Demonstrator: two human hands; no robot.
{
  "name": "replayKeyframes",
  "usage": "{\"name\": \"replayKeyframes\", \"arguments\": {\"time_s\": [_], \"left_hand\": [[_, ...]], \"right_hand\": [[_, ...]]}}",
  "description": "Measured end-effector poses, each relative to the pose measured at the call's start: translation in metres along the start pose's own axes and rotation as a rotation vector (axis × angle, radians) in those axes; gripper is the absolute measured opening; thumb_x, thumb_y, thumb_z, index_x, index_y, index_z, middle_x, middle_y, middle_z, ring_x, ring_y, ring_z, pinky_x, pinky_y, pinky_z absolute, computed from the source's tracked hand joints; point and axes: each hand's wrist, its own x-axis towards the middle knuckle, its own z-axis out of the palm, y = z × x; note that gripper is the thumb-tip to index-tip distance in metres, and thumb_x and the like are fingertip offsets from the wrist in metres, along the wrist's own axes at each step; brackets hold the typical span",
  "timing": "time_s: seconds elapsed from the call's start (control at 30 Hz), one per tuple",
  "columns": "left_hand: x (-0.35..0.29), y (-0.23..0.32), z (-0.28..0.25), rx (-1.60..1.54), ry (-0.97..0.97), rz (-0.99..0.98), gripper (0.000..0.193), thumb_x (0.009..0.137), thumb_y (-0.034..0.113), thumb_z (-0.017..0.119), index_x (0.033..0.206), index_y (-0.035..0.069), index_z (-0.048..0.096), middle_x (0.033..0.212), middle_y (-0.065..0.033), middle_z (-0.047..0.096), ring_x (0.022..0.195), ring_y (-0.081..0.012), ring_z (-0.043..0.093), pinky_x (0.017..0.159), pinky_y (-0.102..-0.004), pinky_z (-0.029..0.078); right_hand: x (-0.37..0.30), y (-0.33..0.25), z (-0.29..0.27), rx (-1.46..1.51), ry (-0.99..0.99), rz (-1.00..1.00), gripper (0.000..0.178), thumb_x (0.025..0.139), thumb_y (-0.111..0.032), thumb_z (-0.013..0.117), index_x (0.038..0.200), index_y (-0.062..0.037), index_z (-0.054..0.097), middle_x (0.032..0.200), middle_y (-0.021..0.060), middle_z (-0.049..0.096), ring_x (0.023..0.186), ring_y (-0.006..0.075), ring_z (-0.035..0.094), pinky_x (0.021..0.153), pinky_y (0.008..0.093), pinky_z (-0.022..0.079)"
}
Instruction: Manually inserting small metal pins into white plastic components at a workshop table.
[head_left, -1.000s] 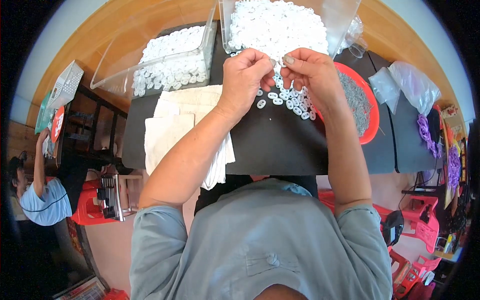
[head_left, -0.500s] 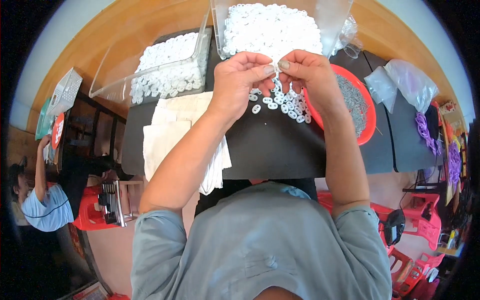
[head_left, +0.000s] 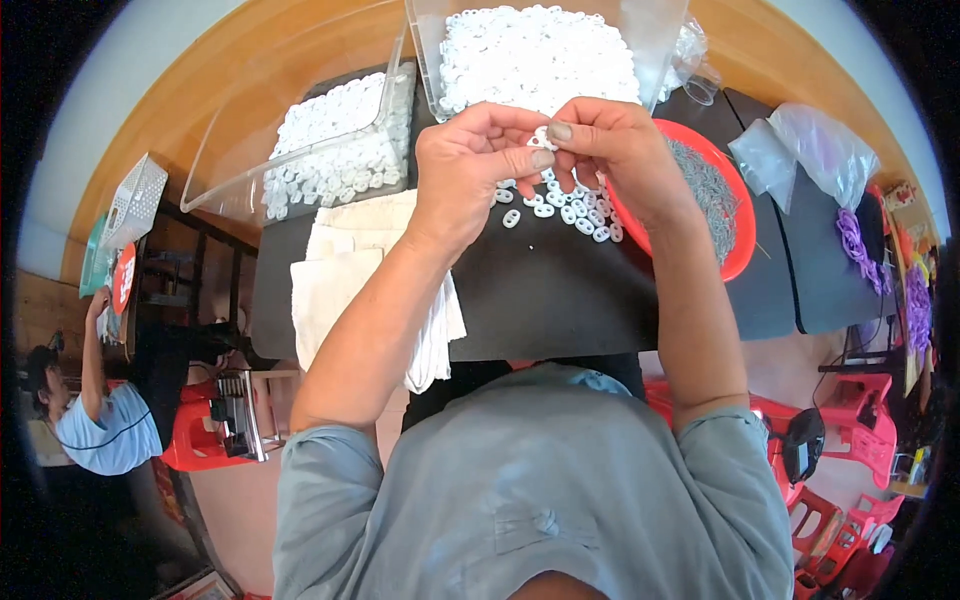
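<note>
Between the fingertips of both hands is a small white oval piece with two holes (head_left: 541, 139). My left hand (head_left: 462, 168) pinches it from the left, thumb at its lower edge. From the right, the thumb and fingers of my right hand (head_left: 618, 155) close on its upper edge; whether they also hold a small metal part is hidden. Just below the hands, several loose white two-hole pieces (head_left: 584, 227) lie on the black tabletop (head_left: 560, 300). Beside my right wrist stands a red bowl (head_left: 742, 262) of small grey metal parts (head_left: 706, 195).
Two clear bins, one straight ahead (head_left: 425, 45) and one at left (head_left: 225, 180), hold heaps of white pieces. A folded white cloth (head_left: 335, 285) lies by my left forearm. Plastic bags (head_left: 825, 150) and purple cord (head_left: 855, 255) are at right. Another person (head_left: 105, 425) sits far left.
The white piece now shows more plainly between my fingertips, which have shifted slightly around it. The whole view has moved a little; the loose pieces look unchanged.
</note>
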Motion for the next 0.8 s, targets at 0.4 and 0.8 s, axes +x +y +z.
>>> {"name": "replayKeyframes", "arguments": {"time_s": [0.4, 0.8], "left_hand": [[0.000, -0.001, 0.001, 0.067, 0.046, 0.030, 0.025, 0.080, -0.006, 0.068, 0.105, -0.008, 0.061, 0.086, -0.0112, 0.067, 0.068, -0.0145, 0.062, 0.056, -0.0248, 0.051], [-0.008, 0.006, 0.006, 0.130, -0.017, 0.108, 0.027, 0.075, -0.002, 0.076, 0.098, -0.006, 0.062, 0.079, -0.0073, 0.064, 0.064, -0.0113, 0.059, 0.053, -0.0218, 0.048]], "right_hand": [[0.000, 0.004, 0.009, 0.038, 0.081, -0.022, 0.016, 0.091, -0.017, 0.059, 0.087, -0.0019, 0.063, 0.070, 0.0023, 0.062, 0.058, 0.0078, 0.057, 0.051, 0.0190, 0.036], [-0.004, 0.001, 0.004, 0.217, -0.088, 0.074, 0.021, 0.093, -0.019, 0.057, 0.083, -0.0009, 0.060, 0.067, 0.0034, 0.059, 0.052, 0.0120, 0.057, 0.044, 0.0190, 0.035]]}}
